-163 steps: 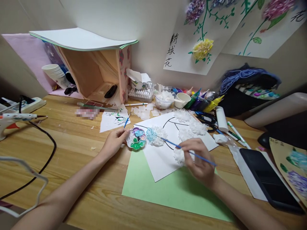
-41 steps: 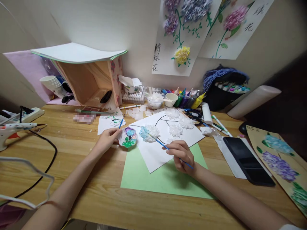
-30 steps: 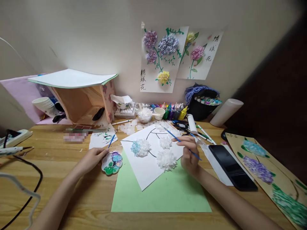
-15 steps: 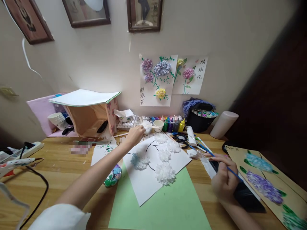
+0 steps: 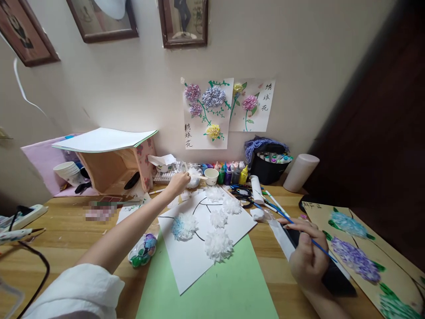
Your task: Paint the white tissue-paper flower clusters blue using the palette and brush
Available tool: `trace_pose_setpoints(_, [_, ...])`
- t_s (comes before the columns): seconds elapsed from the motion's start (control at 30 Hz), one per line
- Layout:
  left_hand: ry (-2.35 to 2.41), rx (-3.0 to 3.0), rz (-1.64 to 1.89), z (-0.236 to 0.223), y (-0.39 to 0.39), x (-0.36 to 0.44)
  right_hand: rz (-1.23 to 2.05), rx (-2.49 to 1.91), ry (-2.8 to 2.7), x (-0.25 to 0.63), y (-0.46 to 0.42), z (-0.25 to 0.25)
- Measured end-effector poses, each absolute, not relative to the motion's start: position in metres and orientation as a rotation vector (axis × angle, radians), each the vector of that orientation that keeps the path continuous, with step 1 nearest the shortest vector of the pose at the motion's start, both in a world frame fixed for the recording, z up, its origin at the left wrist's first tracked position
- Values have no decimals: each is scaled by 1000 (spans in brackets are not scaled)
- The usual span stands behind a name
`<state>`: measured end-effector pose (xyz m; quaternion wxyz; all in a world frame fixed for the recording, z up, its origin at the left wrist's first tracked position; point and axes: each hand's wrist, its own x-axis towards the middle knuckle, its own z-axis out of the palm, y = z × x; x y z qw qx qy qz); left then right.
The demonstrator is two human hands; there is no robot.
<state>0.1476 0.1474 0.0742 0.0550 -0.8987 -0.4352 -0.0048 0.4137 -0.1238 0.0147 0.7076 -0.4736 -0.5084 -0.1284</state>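
Head view, clock set on the white paper sheet (image 5: 186,274): at 12, your left hand (image 5: 182,180) bunches at a clear bowl (image 5: 194,183) of white scraps; can't tell if it holds anything. At 3, your right hand (image 5: 308,254) curls loosely round a slim blue paintbrush (image 5: 321,248). Part-blue, fluffy white flower (image 5: 186,226) at 10.

Pale wall (image 5: 282,48), three framed pictures (image 5: 185,22), wooden tabletop (image 5: 272,259), what looks like a dark panel (image 5: 375,146) at right
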Motion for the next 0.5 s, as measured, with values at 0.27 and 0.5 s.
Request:
trace_pose_setpoints(0.27, [-1416, -2724, -120, 75, 135, 147, -294, -1065, -1195, 413, -127, 18])
trace_pose_setpoints(0.5, [-1817, -2622, -208, 77, 102, 84, -309, -1046, -1170, 411, -128, 19])
